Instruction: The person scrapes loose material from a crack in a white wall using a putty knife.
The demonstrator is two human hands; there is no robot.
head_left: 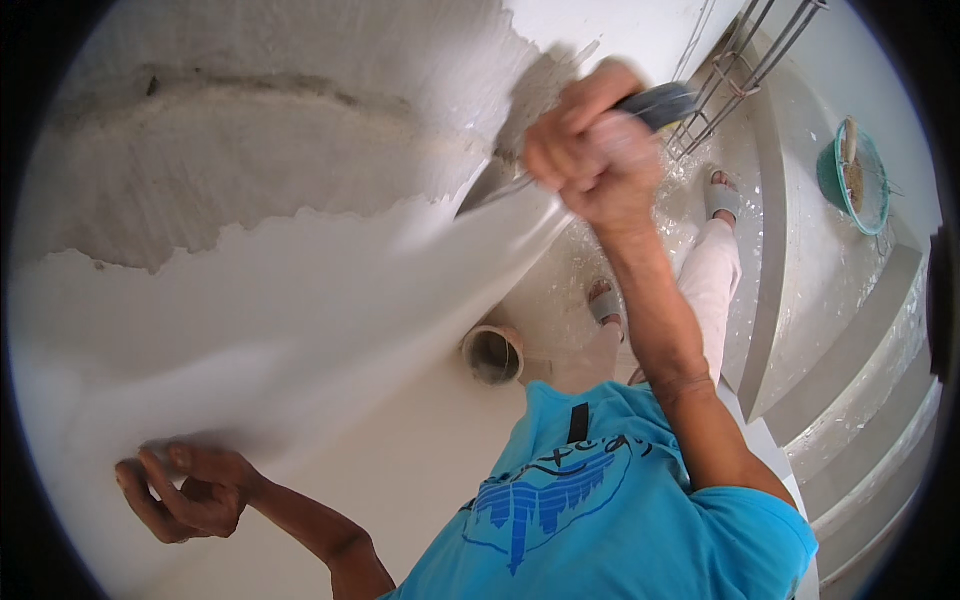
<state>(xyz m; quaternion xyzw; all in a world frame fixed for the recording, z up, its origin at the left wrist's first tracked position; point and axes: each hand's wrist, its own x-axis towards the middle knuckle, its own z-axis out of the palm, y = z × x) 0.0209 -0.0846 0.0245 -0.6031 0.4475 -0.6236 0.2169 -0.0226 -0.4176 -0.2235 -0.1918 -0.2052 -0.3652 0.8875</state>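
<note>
Up at the right end of the wall, my right hand (pixel 600 150) is wrapped round the dark handle of a scraper (pixel 655 105), blurred by motion. Its thin blade points left to the wall, by the ragged edge where the white coat (pixel 330 260) meets bare grey plaster (pixel 270 150). Whether the blade touches the surface is hard to tell. Low on the left, my left hand (pixel 190 495) is beside the white wall with loosely bent fingers and nothing visible in them. A shadow falls on the wall just above it.
A grey bucket (pixel 493 355) stands at the foot of the wall. White flakes litter the floor (pixel 670 210) around my sandalled feet. A steel rebar cage (pixel 740 85) rises at top right. Curved steps (pixel 850 350) line the right, with a teal bucket (pixel 835 180) above them.
</note>
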